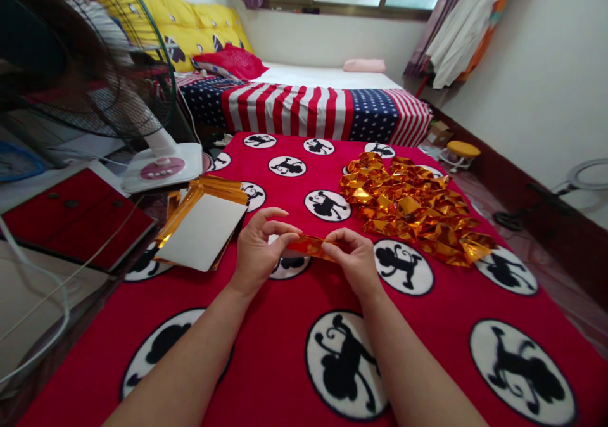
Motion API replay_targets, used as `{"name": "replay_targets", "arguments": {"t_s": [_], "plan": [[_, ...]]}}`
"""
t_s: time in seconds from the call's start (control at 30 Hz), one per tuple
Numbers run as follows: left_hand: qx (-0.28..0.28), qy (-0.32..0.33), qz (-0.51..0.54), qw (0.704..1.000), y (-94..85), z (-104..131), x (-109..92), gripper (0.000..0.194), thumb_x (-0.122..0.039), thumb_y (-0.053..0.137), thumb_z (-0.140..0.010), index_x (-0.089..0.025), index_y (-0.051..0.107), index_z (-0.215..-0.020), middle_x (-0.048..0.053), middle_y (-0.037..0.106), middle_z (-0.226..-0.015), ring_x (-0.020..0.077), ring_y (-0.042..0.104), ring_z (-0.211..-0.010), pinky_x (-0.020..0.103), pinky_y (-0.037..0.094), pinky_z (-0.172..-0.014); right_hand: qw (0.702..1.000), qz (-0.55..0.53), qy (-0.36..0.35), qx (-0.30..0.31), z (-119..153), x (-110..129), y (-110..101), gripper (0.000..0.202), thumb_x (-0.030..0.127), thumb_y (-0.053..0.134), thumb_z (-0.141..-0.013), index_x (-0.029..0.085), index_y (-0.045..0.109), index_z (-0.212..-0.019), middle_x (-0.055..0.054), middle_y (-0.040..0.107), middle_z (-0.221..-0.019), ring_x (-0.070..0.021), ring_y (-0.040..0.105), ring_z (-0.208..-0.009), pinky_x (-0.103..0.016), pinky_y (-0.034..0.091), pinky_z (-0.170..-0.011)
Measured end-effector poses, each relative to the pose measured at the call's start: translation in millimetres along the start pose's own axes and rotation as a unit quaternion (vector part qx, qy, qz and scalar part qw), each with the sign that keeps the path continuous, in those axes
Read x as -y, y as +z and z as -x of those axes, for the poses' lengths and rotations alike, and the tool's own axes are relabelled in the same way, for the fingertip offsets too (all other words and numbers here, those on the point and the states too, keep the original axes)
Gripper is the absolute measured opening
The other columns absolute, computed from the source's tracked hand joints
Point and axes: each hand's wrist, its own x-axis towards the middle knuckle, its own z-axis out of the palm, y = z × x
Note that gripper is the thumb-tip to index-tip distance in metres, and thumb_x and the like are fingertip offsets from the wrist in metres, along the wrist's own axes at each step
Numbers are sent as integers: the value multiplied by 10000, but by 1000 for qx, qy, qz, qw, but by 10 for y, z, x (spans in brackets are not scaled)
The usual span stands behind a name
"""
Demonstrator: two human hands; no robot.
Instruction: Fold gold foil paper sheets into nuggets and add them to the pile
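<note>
Between my two hands a narrow folded piece of gold foil paper [308, 245] is held above the red cloth. My left hand [261, 243] pinches its left end between thumb and fingers. The right end sits in the pinch of my right hand [350, 253]. To the left lies a stack of foil sheets [202, 227], the top one pale side up, with gold edges showing beneath. A heap of folded gold foil pieces [408, 208] spreads over the cloth to the right.
A red cloth [266, 351] with black figures in white circles covers the table. At the left stand a fan [164, 164] and a dark red panel [71, 215], with white cables nearby. A bed [304, 110] is behind the table, and a yellow stool [463, 150] at the right.
</note>
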Motion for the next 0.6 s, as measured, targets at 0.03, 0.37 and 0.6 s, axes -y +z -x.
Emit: {"name": "replay_targets", "arguments": {"t_s": [0.03,0.37,0.6], "plan": [[1,-5,2,1000,2,-2,-3,398,-201,776,-704,-184,575,-1047,4,751,-750,165,726,-707,259,575,-695,1000,3,-2,4,1,6,3,106,243,736,-718,177,654,-704,11,640,-681,-122,573,-618,-232,465,-610],[23,-14,-4,1000,32,16,-10,407,-205,773,-711,-187,546,-1048,11,754,-759,171,724,-692,253,574,-661,977,166,-136,6,39,87,123,44,220,728,-781,215,709,-821,-6,701,-787,-164,626,-746,-299,471,-763],[17,-4,-6,1000,54,31,40,413,-226,784,-705,-182,563,-1051,23,759,-768,187,731,-731,287,575,-724,961,206,-183,-7,24,62,130,55,213,743,-790,224,735,-736,0,699,-701,-156,606,-673,-315,437,-747]]}}
